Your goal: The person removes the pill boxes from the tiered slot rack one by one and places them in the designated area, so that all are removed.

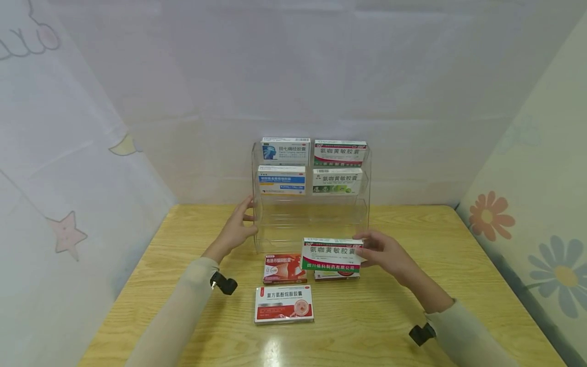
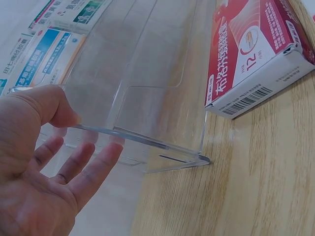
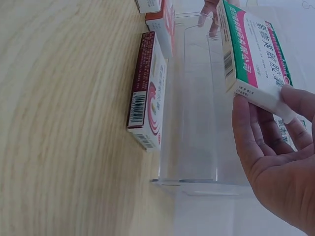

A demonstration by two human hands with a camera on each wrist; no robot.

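Note:
A clear plastic display rack stands on the wooden table. On its left side edge, my left hand grips the panel, the thumb and fingertips right at the edge in the left wrist view. My right hand pinches one end of a white medicine box with green and magenta bands, held up before the rack's lower right. Behind this box, another medicine box lies on the table, mostly hidden in the head view; the right wrist view shows its dark red side.
The rack's upper tiers hold a white-and-blue box, a green-and-red box, a blue-and-orange box and a white-and-green box. A red box and a white-and-red box lie in front. A cloth backdrop hangs behind.

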